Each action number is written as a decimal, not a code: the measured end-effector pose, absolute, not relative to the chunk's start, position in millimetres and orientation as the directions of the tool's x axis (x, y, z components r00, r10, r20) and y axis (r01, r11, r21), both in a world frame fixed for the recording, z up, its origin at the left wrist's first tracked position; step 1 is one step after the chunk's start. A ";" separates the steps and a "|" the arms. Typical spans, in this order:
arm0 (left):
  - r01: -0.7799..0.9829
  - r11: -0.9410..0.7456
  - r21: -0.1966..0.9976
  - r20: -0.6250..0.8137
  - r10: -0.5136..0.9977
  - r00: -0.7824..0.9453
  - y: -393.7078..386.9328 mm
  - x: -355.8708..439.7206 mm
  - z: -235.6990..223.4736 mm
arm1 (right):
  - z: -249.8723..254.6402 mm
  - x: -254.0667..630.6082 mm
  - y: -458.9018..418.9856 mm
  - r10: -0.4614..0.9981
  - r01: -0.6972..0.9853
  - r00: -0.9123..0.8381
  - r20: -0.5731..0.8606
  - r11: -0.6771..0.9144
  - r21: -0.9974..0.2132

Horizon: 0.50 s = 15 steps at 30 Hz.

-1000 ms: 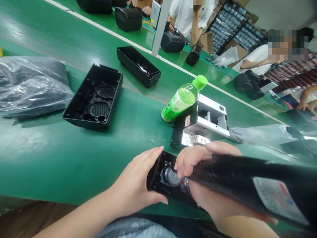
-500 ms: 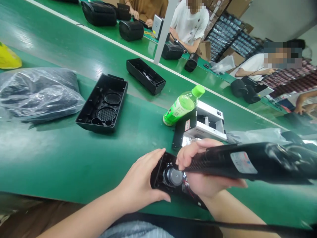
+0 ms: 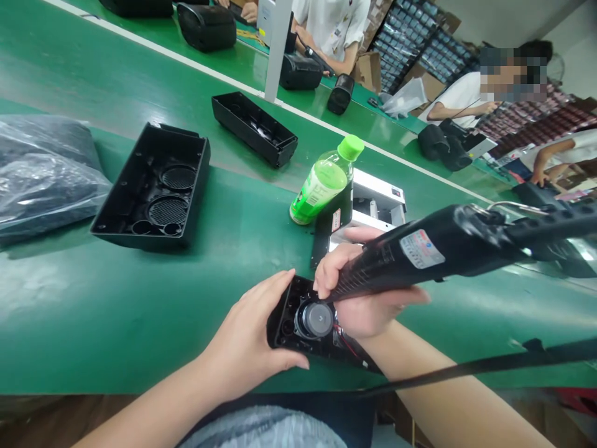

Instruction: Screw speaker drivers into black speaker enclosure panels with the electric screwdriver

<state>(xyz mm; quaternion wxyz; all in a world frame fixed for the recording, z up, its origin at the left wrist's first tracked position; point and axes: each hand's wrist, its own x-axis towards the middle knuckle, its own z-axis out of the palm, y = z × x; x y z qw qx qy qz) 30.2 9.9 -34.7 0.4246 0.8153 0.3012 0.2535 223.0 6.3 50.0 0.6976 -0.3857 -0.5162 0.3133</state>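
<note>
A black speaker housing (image 3: 286, 336) lies on the green bench close to me, with a round grey speaker driver (image 3: 318, 320) and thin red and black wires inside. My left hand (image 3: 252, 336) grips the housing's left end, thumb on the near side and fingers on the far side. Wrapped in my right hand (image 3: 364, 305) is a black electric screwdriver (image 3: 401, 255) with a white label and a cord at its back end. It slants down over the housing. The tool's tip is hidden behind my fingers and the housing's rim.
Another open black housing (image 3: 153, 186) with two round grilles sits left, beside a plastic bag of dark parts (image 3: 46, 174). A third housing (image 3: 254, 127) lies farther back. A green-capped bottle (image 3: 324, 180) stands against a white-and-black device (image 3: 377, 199). People work across the bench.
The view has shifted, so the bench things sit farther left and higher. The screwdriver's back end has swung up, showing its hook and cord. My left hand keeps hold of the housing.
</note>
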 end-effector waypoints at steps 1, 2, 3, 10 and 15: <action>0.278 -0.461 0.843 0.155 0.702 0.695 10.5 30.0 -33.2 | 48.8 222.8 6.5 0.833 -0.038 0.263 0.487 0.513 -0.858; 0.280 -0.464 0.841 0.151 0.697 0.701 11.3 29.7 -31.3 | 47.7 222.4 6.4 0.830 -0.036 0.260 0.494 0.519 -0.854; 0.283 -0.465 0.839 0.145 0.692 0.708 12.0 29.6 -29.2 | 46.8 221.6 6.0 0.826 -0.034 0.262 0.499 0.525 -0.851; 0.287 -0.475 0.832 0.137 0.677 0.723 14.2 29.6 -26.0 | 41.6 213.4 1.1 0.790 -0.003 0.330 0.518 0.549 -0.836; 0.278 -0.488 0.828 0.158 0.677 0.719 13.4 27.2 -28.9 | 47.2 211.8 -1.1 0.791 0.002 0.352 0.501 0.534 -0.845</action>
